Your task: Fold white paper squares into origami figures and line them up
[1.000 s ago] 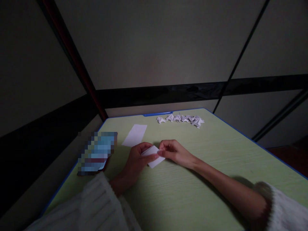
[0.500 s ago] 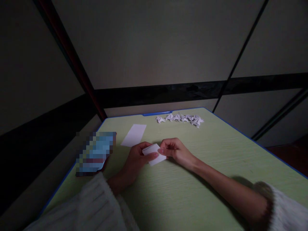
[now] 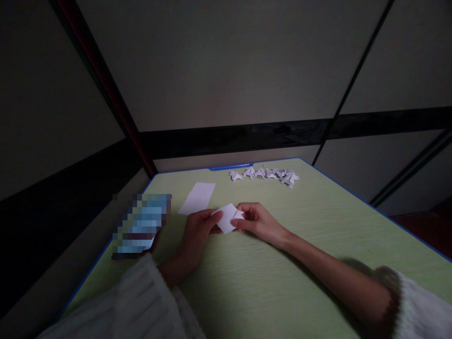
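Observation:
A small piece of folded white paper (image 3: 227, 218) is held between my two hands, just above the table. My left hand (image 3: 198, 230) pinches its left corner, thumb on top and fingers beneath. On the right side, my right hand (image 3: 257, 220) grips a folded corner between thumb and fingers. The fingertips under the paper are partly hidden. Beyond my left hand a flat white sheet of paper (image 3: 197, 197) lies on the table. Several folded white paper figures (image 3: 271, 173) sit in a row farther back.
The light green table (image 3: 318, 235) has a blue edge and a blue strip (image 3: 231, 166) at its far side. To the left lies a flat bluish object (image 3: 143, 226), blurred by pixelation. Dark-banded panels (image 3: 233, 70) stand behind the table.
The folded paper has turned and now shows a diamond-like face. My left thumb has shifted back to its left corner, and my right fingers have moved slightly along the right corner.

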`<act>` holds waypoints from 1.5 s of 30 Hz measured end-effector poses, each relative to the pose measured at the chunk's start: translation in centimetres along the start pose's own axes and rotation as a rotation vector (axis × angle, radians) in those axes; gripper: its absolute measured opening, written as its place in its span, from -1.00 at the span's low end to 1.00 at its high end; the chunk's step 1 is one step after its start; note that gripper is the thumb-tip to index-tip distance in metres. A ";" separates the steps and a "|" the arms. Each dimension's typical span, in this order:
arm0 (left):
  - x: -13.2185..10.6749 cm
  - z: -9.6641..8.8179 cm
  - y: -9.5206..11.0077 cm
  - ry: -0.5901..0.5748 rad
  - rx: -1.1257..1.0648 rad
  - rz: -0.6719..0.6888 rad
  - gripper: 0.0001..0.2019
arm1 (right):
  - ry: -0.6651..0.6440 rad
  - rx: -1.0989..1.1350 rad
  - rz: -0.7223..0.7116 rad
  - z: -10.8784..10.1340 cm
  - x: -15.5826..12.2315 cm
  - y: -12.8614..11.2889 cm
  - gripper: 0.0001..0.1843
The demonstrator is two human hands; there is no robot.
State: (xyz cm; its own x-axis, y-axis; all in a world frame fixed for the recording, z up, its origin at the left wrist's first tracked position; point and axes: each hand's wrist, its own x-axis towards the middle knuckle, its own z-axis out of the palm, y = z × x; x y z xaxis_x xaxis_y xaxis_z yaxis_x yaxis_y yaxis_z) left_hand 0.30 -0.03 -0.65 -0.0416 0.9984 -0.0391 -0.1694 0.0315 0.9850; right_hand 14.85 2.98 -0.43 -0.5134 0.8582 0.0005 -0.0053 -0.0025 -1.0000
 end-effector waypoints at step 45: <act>-0.8 0.0 0.2 -0.191 0.270 0.142 -0.77 | 0.086 0.481 0.119 -0.6 0.1 -0.3 -0.93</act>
State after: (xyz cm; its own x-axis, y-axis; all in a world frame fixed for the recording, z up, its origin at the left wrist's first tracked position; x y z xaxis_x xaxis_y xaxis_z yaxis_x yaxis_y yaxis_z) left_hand 0.30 -0.79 -0.38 0.1430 0.9838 0.1082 0.0927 -0.1222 0.9882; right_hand 15.36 3.34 -0.11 -0.4617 0.8769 -0.1337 -0.3569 -0.3216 -0.8770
